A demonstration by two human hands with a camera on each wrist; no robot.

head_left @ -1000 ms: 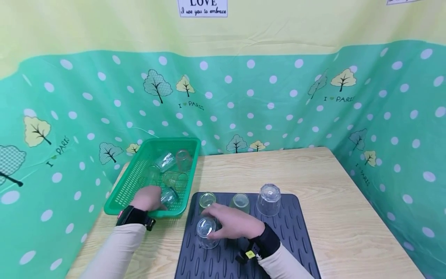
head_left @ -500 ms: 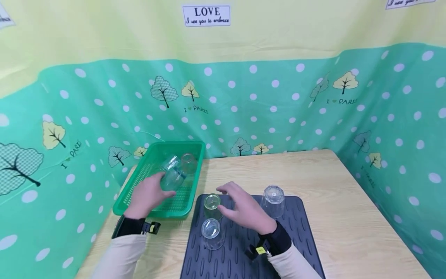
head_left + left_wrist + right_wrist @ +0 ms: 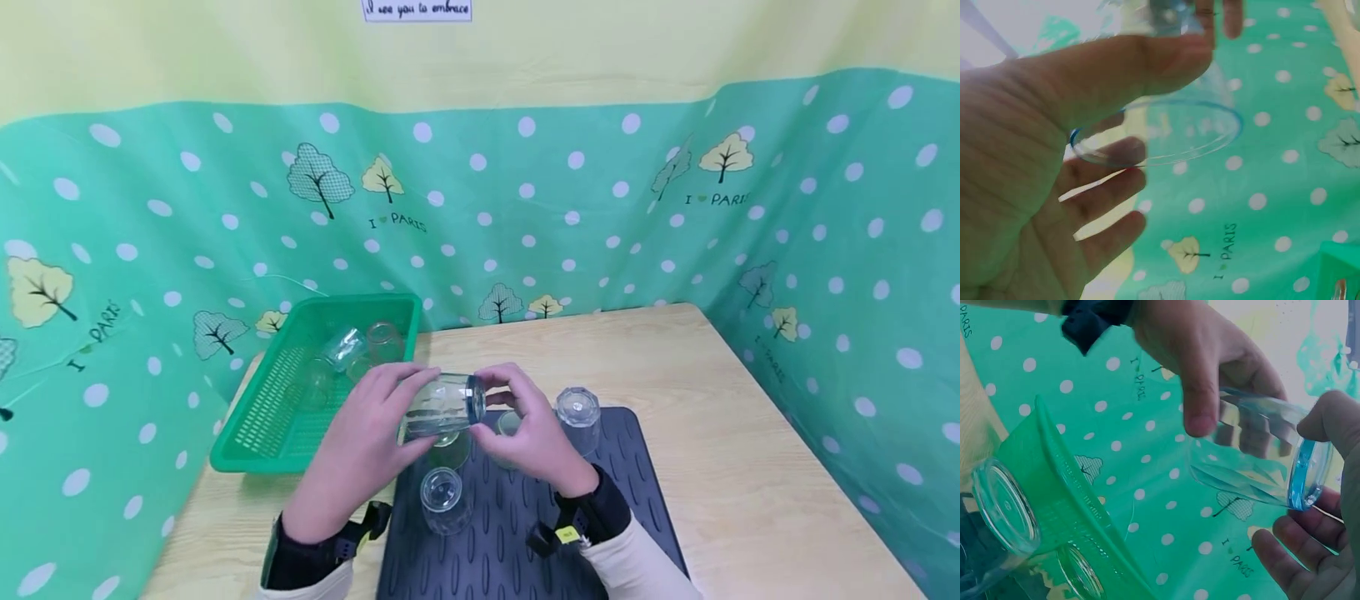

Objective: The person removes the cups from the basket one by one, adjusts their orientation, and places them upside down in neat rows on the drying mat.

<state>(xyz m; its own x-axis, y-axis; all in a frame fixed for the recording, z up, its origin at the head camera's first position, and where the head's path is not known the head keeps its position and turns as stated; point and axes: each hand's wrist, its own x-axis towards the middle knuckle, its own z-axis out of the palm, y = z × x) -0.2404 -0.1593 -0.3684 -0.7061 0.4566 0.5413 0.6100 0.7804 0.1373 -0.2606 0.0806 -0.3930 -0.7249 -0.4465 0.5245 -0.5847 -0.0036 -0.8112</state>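
Note:
Above the dark ribbed mat [image 3: 510, 554], a clear glass [image 3: 441, 404] lies sideways in the air between both hands. My left hand [image 3: 363, 446] grips its wall near the rim, thumb on the near side and fingers on the far side. At the thick bluish base, my right hand [image 3: 534, 429] holds it between thumb and fingers. In the right wrist view the glass [image 3: 1247, 456] appears with its base toward the right thumb. Upside down on the mat stand a clear glass [image 3: 447, 504], a greenish glass [image 3: 452, 454] partly hidden, another glass [image 3: 510, 425], and a faceted glass [image 3: 579, 421].
Left of the mat, a green plastic basket [image 3: 251, 463] contains several glasses [image 3: 345, 348] lying loosely. The wooden table [image 3: 600, 346] extends behind and right of the mat. A polka-dot curtain [image 3: 525, 192] hangs around the back and sides.
My left hand has lifted the glass out of the basket and carried it right, over the mat. The right hand let go of the upside-down glass area and now meets the lifted glass's base.

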